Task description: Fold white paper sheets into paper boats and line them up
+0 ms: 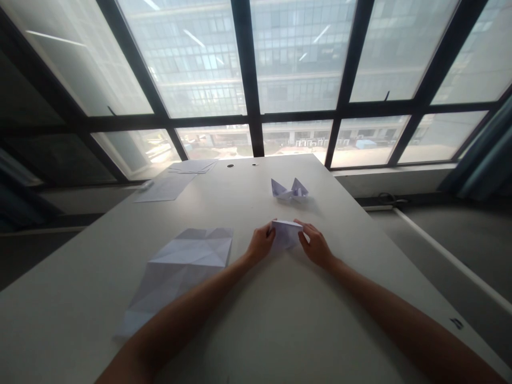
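Between my two hands is a small piece of folded white paper (287, 233), its straight top edge raised and its lower part narrowing toward me. My left hand (261, 242) grips its left side, fingers curled round the edge. The right side is pinched by my right hand (314, 242), thumb in front and fingers behind. Just beyond my hands stands a finished-looking folded paper shape (289, 192) with two upright points. A creased sheet of paper (180, 266) lies to the left, partly covered by my left forearm.
The white table (320, 320) reaches toward large windows with dark frames (248, 69). Flat paper sheets (168, 188) lie at its far left. Two cable holes are near the far edge. A small dark mark (456, 323) shows near the right edge.
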Demonstrator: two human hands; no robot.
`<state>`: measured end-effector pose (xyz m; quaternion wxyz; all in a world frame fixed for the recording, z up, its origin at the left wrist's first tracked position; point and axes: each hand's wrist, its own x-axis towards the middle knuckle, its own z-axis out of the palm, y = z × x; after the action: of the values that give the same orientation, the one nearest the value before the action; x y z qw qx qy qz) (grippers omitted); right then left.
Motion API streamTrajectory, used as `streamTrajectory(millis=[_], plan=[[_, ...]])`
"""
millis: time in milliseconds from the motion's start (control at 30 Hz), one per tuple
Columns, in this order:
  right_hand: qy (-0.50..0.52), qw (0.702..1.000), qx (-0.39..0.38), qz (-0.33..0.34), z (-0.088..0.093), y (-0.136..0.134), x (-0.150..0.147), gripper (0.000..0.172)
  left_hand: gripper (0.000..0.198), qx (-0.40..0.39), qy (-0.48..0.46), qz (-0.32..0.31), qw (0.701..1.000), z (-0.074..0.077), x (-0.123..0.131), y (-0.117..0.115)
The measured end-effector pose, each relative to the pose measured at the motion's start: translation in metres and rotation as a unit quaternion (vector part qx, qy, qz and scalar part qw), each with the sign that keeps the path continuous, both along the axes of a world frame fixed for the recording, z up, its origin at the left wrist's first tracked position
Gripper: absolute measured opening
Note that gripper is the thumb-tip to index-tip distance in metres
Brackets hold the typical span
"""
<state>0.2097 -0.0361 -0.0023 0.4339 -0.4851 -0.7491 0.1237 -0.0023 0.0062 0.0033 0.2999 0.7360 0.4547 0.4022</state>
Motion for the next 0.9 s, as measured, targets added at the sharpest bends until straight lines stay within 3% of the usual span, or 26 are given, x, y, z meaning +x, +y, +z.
streamTrajectory(millis=[67,133,233,333,467,567,667,900], plan=[[-0.021,0.999,0.023,0.038,0.002,-0.002,-0.002,0.046,0.039,-0.059,-0.086,-0.013,0.994,-0.002,0.001,0.002],[-0.039,0.995,0.048,0.074,0.003,-0.002,-0.003,0.05,0.044,-0.161,-0.189,-0.037,0.968,-0.004,0.002,0.003],[-0.074,0.989,0.07,0.111,0.002,-0.002,-0.003,0.054,0.049,-0.316,-0.33,-0.104,0.883,-0.006,0.003,0.004],[-0.124,0.983,0.068,0.12,0.001,-0.002,-0.003,0.056,0.041,-0.377,-0.393,-0.176,0.82,-0.001,0.002,0.003],[-0.199,0.972,0.043,0.114,0.0,-0.004,-0.003,0.056,0.041,-0.403,-0.42,-0.218,0.783,0.006,-0.002,0.0],[-0.238,0.963,0.012,0.123,0.0,-0.006,-0.004,0.055,0.034,-0.404,-0.438,-0.204,0.777,0.008,-0.001,-0.003],[-0.23,0.964,-0.006,0.132,0.001,-0.007,-0.004,0.058,0.026,-0.39,-0.444,-0.164,0.79,0.005,0.001,-0.003],[0.027,0.999,-0.019,0.029,-0.007,0.005,-0.001,0.051,0.015,-0.38,-0.451,-0.127,0.797,0.0,0.001,0.0]])
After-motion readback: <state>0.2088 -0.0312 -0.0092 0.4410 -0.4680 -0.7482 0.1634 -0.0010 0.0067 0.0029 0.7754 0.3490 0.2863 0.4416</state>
